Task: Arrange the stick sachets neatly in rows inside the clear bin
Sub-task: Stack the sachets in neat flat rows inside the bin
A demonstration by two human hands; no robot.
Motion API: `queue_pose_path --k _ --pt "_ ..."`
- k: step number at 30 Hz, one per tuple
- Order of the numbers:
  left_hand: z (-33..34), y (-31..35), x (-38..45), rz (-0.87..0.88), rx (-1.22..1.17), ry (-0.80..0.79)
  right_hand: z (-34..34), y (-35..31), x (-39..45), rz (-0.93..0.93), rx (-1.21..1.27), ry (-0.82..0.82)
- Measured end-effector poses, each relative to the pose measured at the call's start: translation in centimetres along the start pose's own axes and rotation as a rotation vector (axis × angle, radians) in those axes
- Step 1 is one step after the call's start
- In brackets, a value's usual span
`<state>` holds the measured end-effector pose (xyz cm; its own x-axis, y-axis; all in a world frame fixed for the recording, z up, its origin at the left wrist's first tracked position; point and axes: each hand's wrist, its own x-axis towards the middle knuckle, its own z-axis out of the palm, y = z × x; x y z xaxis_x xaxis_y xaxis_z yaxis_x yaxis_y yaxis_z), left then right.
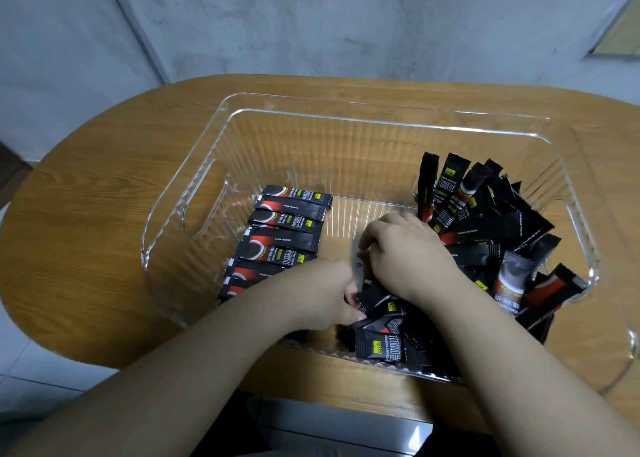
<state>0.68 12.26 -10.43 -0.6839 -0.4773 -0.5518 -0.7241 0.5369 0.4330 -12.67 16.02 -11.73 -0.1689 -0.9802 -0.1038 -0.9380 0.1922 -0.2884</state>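
One neat row (pixel 277 238) lay at left of clear bin (pixel 194 165); big jumbled heap (pixel 491 234) remained right. Left hand (pixel 322 293) pinched sachet (pixel 372 295); right hand (pixel 405 248) curled into heap, grip unclear.

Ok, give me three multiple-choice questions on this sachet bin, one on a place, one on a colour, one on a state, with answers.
1. Where does the neat row of sachets lie in the clear bin?
A left side
B right side
C outside it

2. The sachets are mainly:
A white
B black
C green

3. The loose pile on the right is:
A stacked flat
B jumbled
C boxed

Answers: 1 A, the row lies along the left wall. 2 B, black wrappers with red. 3 B, sachets point every way, both the left hand and right hand in them.
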Motion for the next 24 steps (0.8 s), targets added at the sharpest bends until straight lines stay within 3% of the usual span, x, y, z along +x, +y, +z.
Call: queue_pose_path --k 9,19,24 --pt "0.7 1.0 0.1 -0.064 0.103 0.092 0.0 0.1 0.0 0.000 0.007 0.000" --pt "-2.9 -1.4 -2.1 -0.066 0.004 0.409 0.0 0.2 0.1 -0.005 0.002 0.002" --pt "-3.8 -2.4 -2.4 -0.121 -0.189 0.395 0.0 0.1 0.0 0.010 0.002 -0.004"
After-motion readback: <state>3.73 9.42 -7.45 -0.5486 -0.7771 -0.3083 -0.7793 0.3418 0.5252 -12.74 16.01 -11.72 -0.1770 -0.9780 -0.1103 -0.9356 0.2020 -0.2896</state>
